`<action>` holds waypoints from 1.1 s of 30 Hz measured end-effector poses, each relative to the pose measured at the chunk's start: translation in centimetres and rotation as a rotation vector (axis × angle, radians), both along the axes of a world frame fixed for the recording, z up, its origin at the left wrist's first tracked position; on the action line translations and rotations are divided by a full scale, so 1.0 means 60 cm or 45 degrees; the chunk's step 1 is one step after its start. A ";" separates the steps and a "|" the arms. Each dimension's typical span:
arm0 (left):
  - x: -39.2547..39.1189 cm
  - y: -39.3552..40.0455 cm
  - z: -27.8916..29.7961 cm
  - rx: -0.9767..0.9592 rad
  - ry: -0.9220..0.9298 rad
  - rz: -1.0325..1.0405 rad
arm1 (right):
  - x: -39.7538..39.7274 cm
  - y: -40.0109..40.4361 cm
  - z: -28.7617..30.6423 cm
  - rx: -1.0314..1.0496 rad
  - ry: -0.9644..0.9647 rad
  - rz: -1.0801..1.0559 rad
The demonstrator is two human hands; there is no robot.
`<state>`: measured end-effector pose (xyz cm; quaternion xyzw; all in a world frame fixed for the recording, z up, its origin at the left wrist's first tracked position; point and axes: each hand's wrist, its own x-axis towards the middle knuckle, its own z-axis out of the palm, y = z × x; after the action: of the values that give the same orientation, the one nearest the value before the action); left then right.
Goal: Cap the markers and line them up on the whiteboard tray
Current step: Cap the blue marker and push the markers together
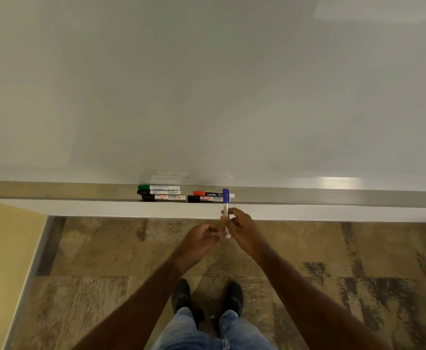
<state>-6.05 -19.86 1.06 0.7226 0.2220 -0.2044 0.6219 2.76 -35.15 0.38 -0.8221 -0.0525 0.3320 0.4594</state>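
Markers are what I am tidying. Five of them lie on the whiteboard tray (55,192). On the left sit a green-capped marker (159,187), a black-capped marker (159,192) just beside it, and a third marker (163,197) nearest the tray's front edge. To the right of those lie the red-capped marker (208,194) and another black-capped one (202,198). All five seem to have caps on.

My right hand (239,227) has the blue marker (226,210). My fingers are curled around the lower part of its white body. It stands upright in front of the tray, with its blue cap at the top. The cap looks pushed on, but I cannot tell if it has clicked tight.

My left hand (198,239) is just beside the right one, loosely curled. It is blurry, so I cannot tell if it holds anything.

I think a marker like this is light and stiff. It will not bend. Its plastic body is smooth and round, so it could slip or roll. Holding it around the middle feels safest to me. To press the cap, I would pinch the cap with one hand and the body with the other.

Next I would lay it flat on the tray, in line with the others. It could roll off the front edge, so I should set it down gently.
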 end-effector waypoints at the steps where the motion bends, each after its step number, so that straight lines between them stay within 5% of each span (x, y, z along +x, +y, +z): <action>1: 0.000 0.010 -0.002 0.039 -0.003 0.014 | 0.008 0.000 0.002 -0.054 -0.035 0.025; 12: 0.008 0.196 0.002 0.335 -0.026 0.393 | 0.104 0.010 -0.001 -0.241 -0.256 0.175; 20: 0.023 0.274 0.011 0.505 -0.035 0.596 | 0.116 0.049 -0.020 -0.138 -0.194 -0.109; 27: 0.048 0.287 0.021 0.635 -0.055 0.629 | 0.088 0.043 -0.017 -0.086 -0.130 -0.528; 33: 0.068 0.303 0.017 0.796 0.046 0.490 | 0.089 0.028 -0.035 -0.279 -0.267 -0.368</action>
<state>-1.97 -1.70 2.06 0.8191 0.4165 -0.0187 0.3941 8.13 -33.48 -1.71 -0.8962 0.0547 0.1789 0.4022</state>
